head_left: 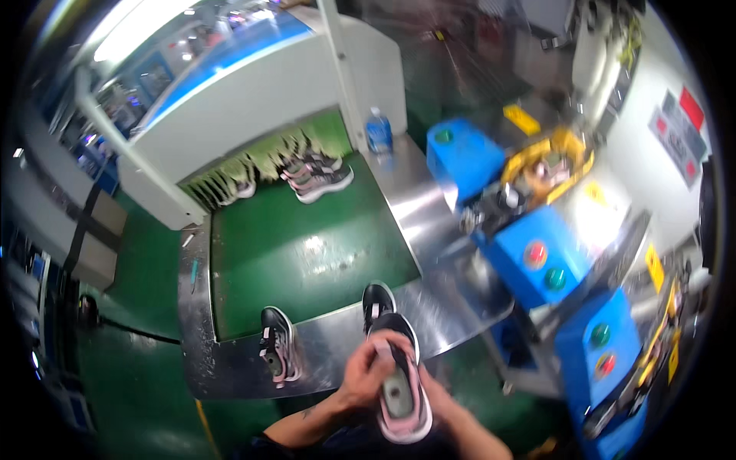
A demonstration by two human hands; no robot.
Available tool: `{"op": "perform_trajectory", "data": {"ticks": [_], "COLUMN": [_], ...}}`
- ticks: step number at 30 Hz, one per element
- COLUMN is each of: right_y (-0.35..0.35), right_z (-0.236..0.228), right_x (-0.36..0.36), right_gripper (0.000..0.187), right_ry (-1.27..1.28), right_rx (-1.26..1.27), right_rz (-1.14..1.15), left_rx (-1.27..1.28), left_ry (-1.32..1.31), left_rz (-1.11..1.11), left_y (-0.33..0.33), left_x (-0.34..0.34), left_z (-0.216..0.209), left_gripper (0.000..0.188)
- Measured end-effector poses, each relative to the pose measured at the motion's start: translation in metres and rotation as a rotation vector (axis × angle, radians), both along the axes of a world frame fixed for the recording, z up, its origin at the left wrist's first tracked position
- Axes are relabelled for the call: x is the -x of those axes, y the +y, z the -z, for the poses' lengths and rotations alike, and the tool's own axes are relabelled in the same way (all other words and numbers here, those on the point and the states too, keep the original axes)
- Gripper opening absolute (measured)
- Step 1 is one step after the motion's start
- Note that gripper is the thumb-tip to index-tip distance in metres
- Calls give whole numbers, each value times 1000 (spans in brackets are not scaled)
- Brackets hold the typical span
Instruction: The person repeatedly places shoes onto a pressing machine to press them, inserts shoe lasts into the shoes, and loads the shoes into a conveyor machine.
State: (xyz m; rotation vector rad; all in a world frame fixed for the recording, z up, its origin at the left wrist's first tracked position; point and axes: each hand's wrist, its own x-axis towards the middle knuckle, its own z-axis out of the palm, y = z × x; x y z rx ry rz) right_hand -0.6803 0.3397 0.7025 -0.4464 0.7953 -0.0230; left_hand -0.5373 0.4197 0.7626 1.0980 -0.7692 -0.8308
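A black sneaker (405, 419) with pink lining and a white sole is held between my hands, its toe pointing away from me. Closed over its tongue and opening is my left hand (371, 369). My right hand (435, 396) holds its right side, with the fingers mostly hidden behind the shoe. Just beyond the held shoe, a second black sneaker (376, 300) rests on the metal edge, partly covered. To the left, another sneaker (279, 346) with pink and grey parts stands on the same metal ledge (330, 337).
A green conveyor belt (307, 253) carries several sneakers (322, 182) beside a fringed curtain (222, 186) in a white machine housing (245, 100). A water bottle (379, 132) stands right of the opening. Blue control boxes (535, 255) with red and green buttons line the right side.
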Motion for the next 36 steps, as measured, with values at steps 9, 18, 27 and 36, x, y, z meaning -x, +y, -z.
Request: {"op": "perform_trajectory", "data": {"ticks": [9, 18, 27, 36], "right_y": [51, 168, 479, 824], "right_z": [76, 29, -161, -135], "right_x": [-107, 20, 144, 25], "right_gripper": [78, 32, 53, 71], "right_ry": [699, 652, 902, 1685], "right_rx": [1532, 766, 1218, 109], "right_rz": [-120, 135, 1058, 2403], "left_rx": [-152, -190, 103, -159], "left_ry": [345, 95, 423, 325], "left_rz": [-556, -110, 1272, 2482], "left_y": [122, 178, 185, 445], "left_x": [-131, -103, 108, 268], "left_z": [23, 16, -74, -128], "left_gripper": [32, 42, 46, 13]}}
